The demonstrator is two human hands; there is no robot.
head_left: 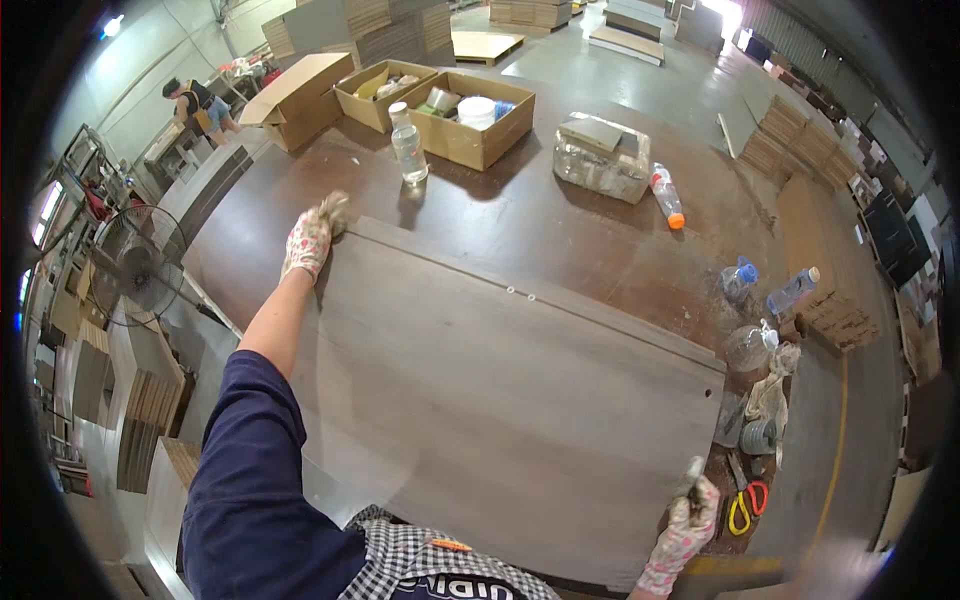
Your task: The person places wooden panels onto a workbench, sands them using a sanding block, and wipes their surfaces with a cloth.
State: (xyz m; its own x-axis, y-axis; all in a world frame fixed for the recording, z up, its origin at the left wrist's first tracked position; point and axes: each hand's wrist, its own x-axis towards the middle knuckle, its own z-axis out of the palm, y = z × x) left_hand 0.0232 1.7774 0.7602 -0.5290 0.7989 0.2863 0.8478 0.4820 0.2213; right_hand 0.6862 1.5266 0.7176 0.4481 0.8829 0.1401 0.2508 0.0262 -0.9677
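A large grey-brown wood panel lies flat across the table in front of me. A groove runs along its far edge, and a small dark hole shows near its right end. My left hand, in a patterned work glove, reaches to the panel's far left corner; its fingers are blurred. At the panel's near right edge is my right hand, gloved alike, with bent fingers closed around something pale that I cannot make out. Two small white rings sit by the groove. Scissors with red and yellow handles lie beside my right hand.
Open cardboard boxes and a clear bottle stand on the table's far side. A tape-wrapped block sits beyond the panel, near an orange-capped bottle. Several bottles line the right edge. A fan stands left; a person works behind.
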